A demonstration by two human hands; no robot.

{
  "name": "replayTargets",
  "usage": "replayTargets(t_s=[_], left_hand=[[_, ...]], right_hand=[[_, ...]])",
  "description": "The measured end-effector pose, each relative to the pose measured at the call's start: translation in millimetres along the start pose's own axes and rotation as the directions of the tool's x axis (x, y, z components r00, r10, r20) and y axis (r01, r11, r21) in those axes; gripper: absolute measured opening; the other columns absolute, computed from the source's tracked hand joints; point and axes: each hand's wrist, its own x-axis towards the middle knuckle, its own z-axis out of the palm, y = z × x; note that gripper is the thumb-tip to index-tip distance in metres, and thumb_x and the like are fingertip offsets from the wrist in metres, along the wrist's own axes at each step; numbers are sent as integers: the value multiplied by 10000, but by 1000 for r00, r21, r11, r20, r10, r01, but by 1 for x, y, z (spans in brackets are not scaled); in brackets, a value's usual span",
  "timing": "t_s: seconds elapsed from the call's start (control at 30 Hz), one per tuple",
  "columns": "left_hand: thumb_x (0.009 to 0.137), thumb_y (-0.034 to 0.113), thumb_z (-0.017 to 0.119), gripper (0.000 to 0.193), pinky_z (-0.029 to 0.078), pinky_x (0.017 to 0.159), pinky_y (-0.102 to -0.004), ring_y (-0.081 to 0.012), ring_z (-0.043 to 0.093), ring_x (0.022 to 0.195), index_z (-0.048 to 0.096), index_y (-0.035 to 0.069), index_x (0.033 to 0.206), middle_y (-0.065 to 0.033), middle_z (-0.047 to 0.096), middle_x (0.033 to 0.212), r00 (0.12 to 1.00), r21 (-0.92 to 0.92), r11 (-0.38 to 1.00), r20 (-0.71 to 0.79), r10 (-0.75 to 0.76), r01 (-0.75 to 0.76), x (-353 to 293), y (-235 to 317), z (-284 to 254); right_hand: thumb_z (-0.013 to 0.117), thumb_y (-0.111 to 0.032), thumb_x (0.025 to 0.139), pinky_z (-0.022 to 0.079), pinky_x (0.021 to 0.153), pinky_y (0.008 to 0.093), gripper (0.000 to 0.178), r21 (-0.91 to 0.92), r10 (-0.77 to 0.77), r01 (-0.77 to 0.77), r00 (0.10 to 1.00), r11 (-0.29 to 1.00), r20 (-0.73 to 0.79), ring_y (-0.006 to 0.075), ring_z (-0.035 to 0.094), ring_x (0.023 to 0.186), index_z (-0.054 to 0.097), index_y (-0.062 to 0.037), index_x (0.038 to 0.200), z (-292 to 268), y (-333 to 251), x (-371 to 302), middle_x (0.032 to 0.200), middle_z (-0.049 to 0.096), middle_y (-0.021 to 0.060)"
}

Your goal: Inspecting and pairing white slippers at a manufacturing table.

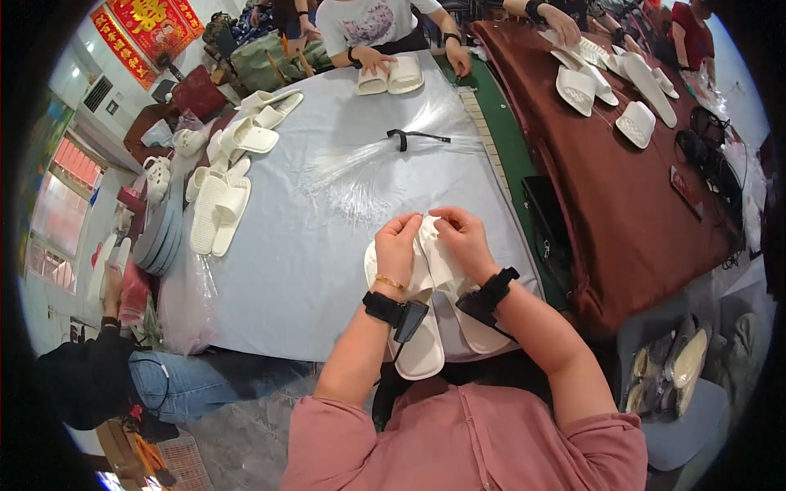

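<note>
A pair of white slippers lies in front of me at the near table edge, the left slipper (422, 352) and the right slipper (479, 331) side by side with their soles toward me. My left hand (399, 244) is closed in a pinch above their toe ends. Close beside it, my right hand (460, 239) pinches too, and the fingertips almost meet. Whatever is between the fingers is too small to make out. Beyond my hands lies a bundle of thin clear plastic strands (356, 184), bound by a black strap (402, 141).
More white slippers (219, 204) are piled along the left edge of the grey-covered table (278, 303). Across from me a person's hand (372, 60) rests on another pair (404, 75). Loose slippers (635, 124) lie on the brown-covered table (630, 221) at right.
</note>
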Motion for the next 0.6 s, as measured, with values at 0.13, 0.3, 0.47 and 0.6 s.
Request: replayTargets(t_s=[0.13,0.3,0.47,0.6], left_hand=[[873,113,656,155,441,685,-203,-61,559,770,671,-16,957,-17,660,880,1000,-53,999,19,3,-2,-1,3,0],[866,103,665,159,441,685,-200,-56,557,761,682,-14,972,-21,669,866,995,5,999,81,51,-51,-4,0,0],[855,90,675,169,444,694,-197,-60,567,768,698,-15,985,-26,680,872,966,2,982,183,184,-187,-10,-1,3],[853,75,666,163,457,711,-204,-78,588,785,698,-20,982,-35,688,881,959,156,959,193,207,-239,-11,1,2]], right_hand=[[522,-120,925,444,608,261,183,-94,-17,18,1000,995,10,102,529,657,654,-22,1006,3,-7,1,706,575,24],[478,-112,936,457,619,314,189,-268,-118,122,993,956,31,179,563,659,621,-20,1019,6,-5,2,723,600,94],[481,-50,886,478,684,414,172,-399,-291,288,955,871,56,353,609,755,605,-16,999,11,2,3,793,629,186],[504,-18,834,470,725,444,159,-504,-316,343,938,793,141,399,593,841,595,-17,964,13,2,4,853,627,205]])
